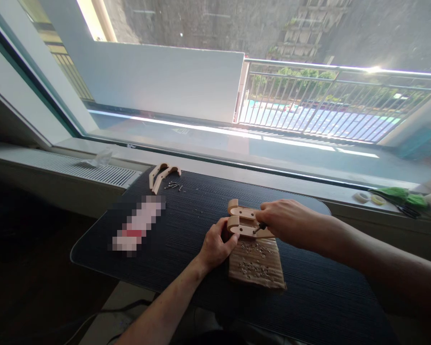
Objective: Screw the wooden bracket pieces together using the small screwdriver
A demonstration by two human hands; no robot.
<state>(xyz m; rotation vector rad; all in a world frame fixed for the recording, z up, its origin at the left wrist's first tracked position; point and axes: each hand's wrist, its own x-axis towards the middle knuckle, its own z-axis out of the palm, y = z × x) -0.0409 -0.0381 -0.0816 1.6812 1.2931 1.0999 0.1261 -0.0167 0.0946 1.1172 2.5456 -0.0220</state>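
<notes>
Left forearm (168, 299) is angled forward; near wooden hook (244, 231) is gripped between thumb and fingers of left hand (216, 243), at far end of corrugated cardboard (256, 268). Screwdriver (261, 225) is clasped in right hand (282, 218), knuckles up, tip at hook.

The curved pieces (247, 232) before you look like bare wood, smooth and matt, while the slab (256, 273) beneath looks like ridged cardboard, rough with small pits. Your tabletop (197, 191) shows a finely lined wood-grain finish with a low sheen, and the loose screws (172, 185) on it look like shiny metal. Around it, you see smooth window glass (201, 86), a glossy metal railing (309, 64) and a thin, clear plastic bag (102, 158).
</notes>
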